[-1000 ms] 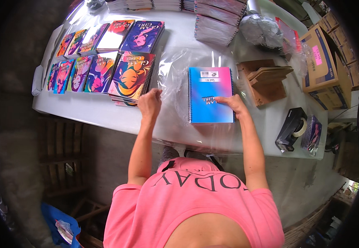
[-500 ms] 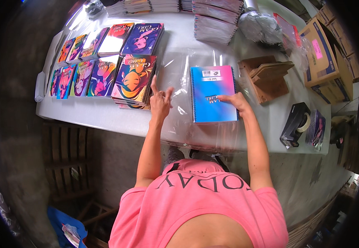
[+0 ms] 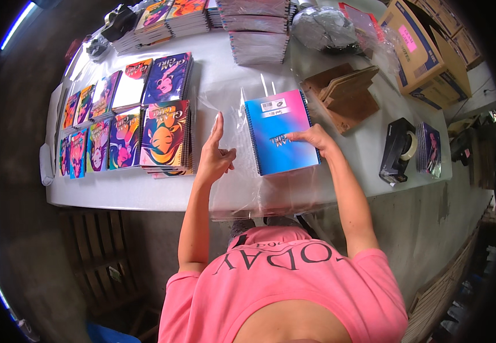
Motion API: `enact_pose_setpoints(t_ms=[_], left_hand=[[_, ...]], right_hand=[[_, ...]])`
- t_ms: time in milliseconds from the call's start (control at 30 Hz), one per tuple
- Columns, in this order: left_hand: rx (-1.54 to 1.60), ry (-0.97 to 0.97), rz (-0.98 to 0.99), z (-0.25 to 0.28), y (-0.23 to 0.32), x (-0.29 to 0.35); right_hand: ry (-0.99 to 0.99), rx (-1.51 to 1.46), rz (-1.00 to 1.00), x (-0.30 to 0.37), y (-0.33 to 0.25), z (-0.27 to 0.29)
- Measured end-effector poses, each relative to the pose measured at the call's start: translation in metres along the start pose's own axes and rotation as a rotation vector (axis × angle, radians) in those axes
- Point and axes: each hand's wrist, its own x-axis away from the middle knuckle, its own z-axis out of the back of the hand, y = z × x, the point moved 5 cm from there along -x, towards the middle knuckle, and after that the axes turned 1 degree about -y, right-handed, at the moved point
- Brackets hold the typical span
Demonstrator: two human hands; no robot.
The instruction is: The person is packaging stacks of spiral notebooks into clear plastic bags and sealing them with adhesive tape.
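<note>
A spiral notebook point(image 3: 276, 154) with a blue-to-pink cover and a white label lies on a sheet of clear plastic point(image 3: 229, 194) in front of me. My right hand point(image 3: 316, 141) grips its right edge, with the thumb flat on the cover and the other fingers out of sight at the edge. Just left of the notebook, my left hand point(image 3: 216, 157) is raised above the plastic, holding nothing. Its forefinger points away from me and the other fingers are partly bent. Nearest to it is a stack of colourful spiral notebooks point(image 3: 166, 137).
Rows of notebook stacks point(image 3: 108, 94) cover the table's left side. Tall stacks point(image 3: 258, 46) stand at the back. To the right are a brown wooden block stand point(image 3: 339, 100), a black tape dispenser point(image 3: 396, 151), wrapped notebooks point(image 3: 429, 150) and a cardboard box point(image 3: 425, 57).
The view has shifted, bringing more of the table's back into sight. The notebook looks slightly turned, its right side farther away. My left hand has tilted upright; my right hand keeps its grip.
</note>
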Motion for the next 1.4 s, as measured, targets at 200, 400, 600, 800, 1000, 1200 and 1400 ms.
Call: enact_pose_setpoints(t_ms=[200, 400, 600, 800, 1000, 1200, 1400], left_hand=[[0.055, -0.055, 0.029, -0.013, 0.029, -0.006], [-0.131, -0.244, -0.044, -0.079, 0.002, -0.037], [-0.108, -0.331, 0.112, -0.098, -0.003, -0.044], [-0.268, -0.25, -0.123, -0.101, -0.021, -0.048], [0.09, -0.329, -0.176, -0.102, -0.025, -0.058], [0.335, -0.277, -0.012, -0.07, -0.004, -0.047], [-0.66, -0.188, -0.36, -0.071, -0.028, -0.036]], right_hand=[[0.029, -0.112, -0.014, 0.002, 0.002, -0.01], [0.036, -0.009, -0.007, -0.009, -0.009, -0.029], [0.169, 0.361, -0.014, -0.005, -0.014, -0.025], [0.372, 0.466, 0.227, 0.008, -0.014, -0.04], [0.197, 0.472, 0.305, 0.009, -0.017, -0.044], [0.176, 0.604, 0.174, -0.002, 0.001, -0.039], [0.419, 0.833, 0.078, 0.022, -0.013, -0.038]])
